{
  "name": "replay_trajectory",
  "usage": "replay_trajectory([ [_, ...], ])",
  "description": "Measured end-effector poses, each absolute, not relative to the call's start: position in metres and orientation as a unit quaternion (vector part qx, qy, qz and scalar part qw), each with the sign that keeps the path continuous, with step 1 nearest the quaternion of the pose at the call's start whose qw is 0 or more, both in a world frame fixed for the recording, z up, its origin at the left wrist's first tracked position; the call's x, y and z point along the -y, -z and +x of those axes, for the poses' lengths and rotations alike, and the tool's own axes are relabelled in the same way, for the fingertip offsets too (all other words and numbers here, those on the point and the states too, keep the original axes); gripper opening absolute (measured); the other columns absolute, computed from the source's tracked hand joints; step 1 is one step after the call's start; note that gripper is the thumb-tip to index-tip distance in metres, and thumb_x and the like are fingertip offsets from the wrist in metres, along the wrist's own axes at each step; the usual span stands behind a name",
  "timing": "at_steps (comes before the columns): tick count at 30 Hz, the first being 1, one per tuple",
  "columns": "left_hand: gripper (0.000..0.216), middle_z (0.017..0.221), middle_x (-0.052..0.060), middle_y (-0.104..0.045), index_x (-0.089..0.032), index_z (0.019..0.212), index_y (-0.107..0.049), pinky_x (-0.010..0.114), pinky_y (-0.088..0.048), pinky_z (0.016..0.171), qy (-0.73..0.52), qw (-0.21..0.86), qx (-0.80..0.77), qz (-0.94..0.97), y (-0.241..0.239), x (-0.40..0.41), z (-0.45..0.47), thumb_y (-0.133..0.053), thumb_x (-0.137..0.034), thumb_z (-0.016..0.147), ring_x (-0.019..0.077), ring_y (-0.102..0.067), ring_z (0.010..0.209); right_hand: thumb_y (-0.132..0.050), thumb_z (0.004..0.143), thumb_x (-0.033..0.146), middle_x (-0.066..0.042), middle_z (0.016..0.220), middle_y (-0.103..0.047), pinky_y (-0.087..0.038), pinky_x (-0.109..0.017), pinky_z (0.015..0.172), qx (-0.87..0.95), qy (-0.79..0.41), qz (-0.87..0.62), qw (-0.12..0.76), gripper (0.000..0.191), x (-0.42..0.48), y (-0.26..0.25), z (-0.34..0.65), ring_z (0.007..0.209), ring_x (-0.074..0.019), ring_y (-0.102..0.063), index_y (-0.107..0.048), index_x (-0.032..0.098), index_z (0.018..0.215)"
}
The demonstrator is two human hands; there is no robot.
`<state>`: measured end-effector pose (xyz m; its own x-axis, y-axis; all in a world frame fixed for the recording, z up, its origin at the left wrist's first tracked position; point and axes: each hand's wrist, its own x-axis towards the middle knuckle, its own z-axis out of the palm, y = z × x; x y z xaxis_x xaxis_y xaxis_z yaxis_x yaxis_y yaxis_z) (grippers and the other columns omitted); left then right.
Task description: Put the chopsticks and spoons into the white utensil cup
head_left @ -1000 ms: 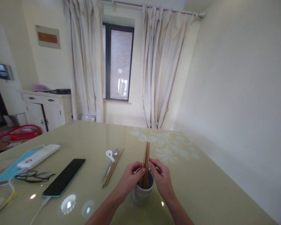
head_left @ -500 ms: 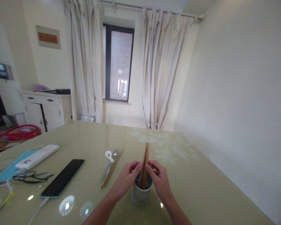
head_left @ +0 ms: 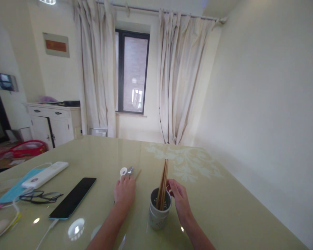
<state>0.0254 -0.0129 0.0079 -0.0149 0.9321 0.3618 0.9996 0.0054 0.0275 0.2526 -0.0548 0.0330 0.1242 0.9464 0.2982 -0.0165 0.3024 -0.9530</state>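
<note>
A grey utensil holder [head_left: 158, 218] with a dark, perforated inside stands upright on the table, and several brown chopsticks [head_left: 162, 185] lean together in it. My right hand [head_left: 179, 197] is beside the holder's right rim, fingers loosely bent and apart; whether they touch the rim is unclear. Over to the left, my left hand [head_left: 124, 191] is palm down over the loose cutlery, its fingertips hidden. Past its fingers show the white spoon [head_left: 123, 171], the metal spoon [head_left: 130, 170] and the end of a wooden chopstick [head_left: 138, 173].
Left on the glossy table [head_left: 224, 211] lie a black phone [head_left: 73, 198] with a cable, eyeglasses [head_left: 40, 197], a white device [head_left: 45, 174] and a blue mask [head_left: 19, 189]. A wall runs along the right side. Curtains [head_left: 179, 76] hang behind the table.
My left hand has left the chopsticks in the holder and moved left over the spoons and loose chopsticks. My right hand has let go of the chopsticks and stays by the rim.
</note>
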Motion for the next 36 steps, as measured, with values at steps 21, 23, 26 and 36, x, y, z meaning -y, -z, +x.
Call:
replay_trajectory([
  [21,0.036,0.094,0.007,-0.077,-0.032,0.134,-0.075,0.027,-0.06,0.076,0.518,0.042,0.286,-0.805,-0.054,0.08,0.065,-0.053,-0.027,0.107,0.0161,-0.072,0.081,-0.063,0.105,0.043,-0.009,0.098,-0.076,-0.056,-0.037,0.078,0.671,-0.104,-0.338,0.652,0.025,0.09,-0.041,0.259,0.086,-0.0266,-0.068,-0.078,0.027,0.116],
  [23,0.039,0.098,0.008,-0.079,-0.034,0.139,-0.072,0.029,-0.06,0.081,0.482,0.04,0.273,-0.832,-0.055,0.085,0.067,-0.052,-0.025,0.107,0.018,-0.074,0.086,-0.063,0.105,0.041,-0.009,0.094,-0.076,-0.057,-0.037,0.076,0.671,-0.136,-0.326,0.652,0.022,0.094,-0.041,0.256,0.085,-0.027,-0.07,-0.079,0.026,0.106],
  [26,0.043,0.105,0.007,-0.081,-0.033,0.145,-0.067,0.03,-0.059,0.083,0.48,0.059,0.253,-0.838,-0.057,0.084,0.067,-0.051,-0.022,0.107,0.0189,-0.075,0.091,-0.062,0.106,0.041,-0.008,0.087,-0.076,-0.056,-0.033,0.067,0.601,-0.181,-0.331,0.705,0.023,0.093,-0.047,0.253,0.075,-0.0237,-0.069,-0.076,0.024,0.099],
  [36,0.032,0.115,0.017,-0.079,-0.019,0.102,-0.081,0.046,-0.056,0.093,0.204,0.109,0.666,-0.709,-0.031,0.024,0.023,-0.051,-0.009,0.096,0.0343,-0.071,0.112,-0.068,0.101,0.052,-0.003,0.075,-0.071,-0.051,-0.029,0.061,0.494,-0.23,-0.381,0.747,0.033,0.067,-0.067,0.283,0.064,-0.0182,-0.061,-0.071,0.019,0.108],
])
